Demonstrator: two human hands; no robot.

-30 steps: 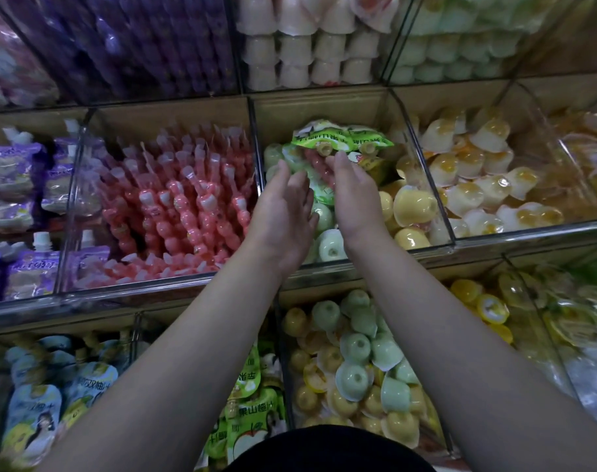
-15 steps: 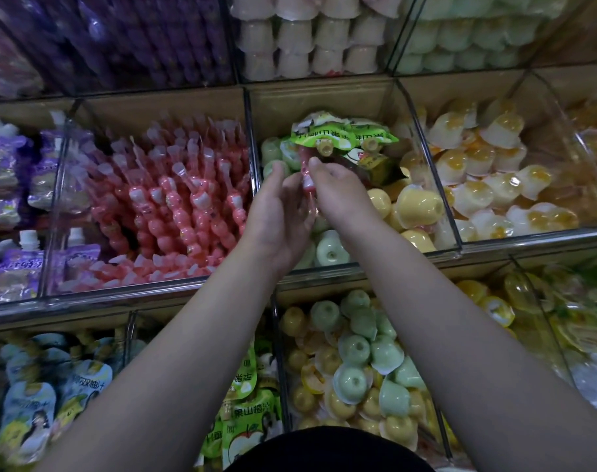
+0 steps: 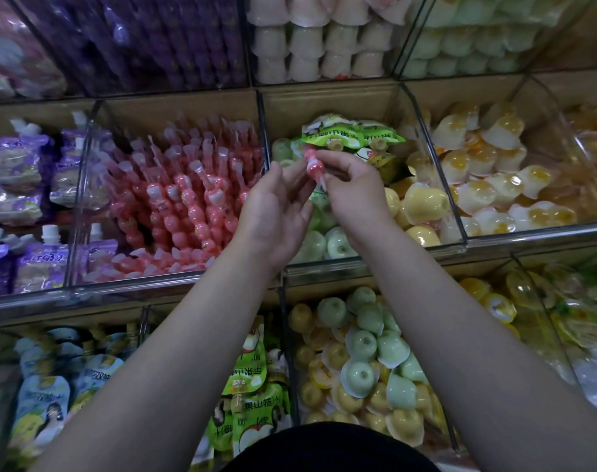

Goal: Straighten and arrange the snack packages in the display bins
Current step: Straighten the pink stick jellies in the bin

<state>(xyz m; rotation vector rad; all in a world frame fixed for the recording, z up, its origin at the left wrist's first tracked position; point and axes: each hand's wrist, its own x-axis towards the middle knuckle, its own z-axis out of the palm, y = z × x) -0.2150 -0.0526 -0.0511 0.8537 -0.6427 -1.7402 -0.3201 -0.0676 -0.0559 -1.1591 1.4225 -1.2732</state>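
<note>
The right hand (image 3: 355, 195) pinches a single pink jelly stick (image 3: 313, 163) between thumb and fingertips, holding it up just above both hands. The left hand (image 3: 273, 216) is released, its fingers loosely extended toward the stick; I cannot tell whether they touch it. Directly left of the left hand lies the packed pile of pink sticks (image 3: 188, 206). Just beyond the hands sit green pouches (image 3: 344, 136), under them pale green cups (image 3: 324, 243), and right of the right hand yellow cups (image 3: 423, 202).
</note>
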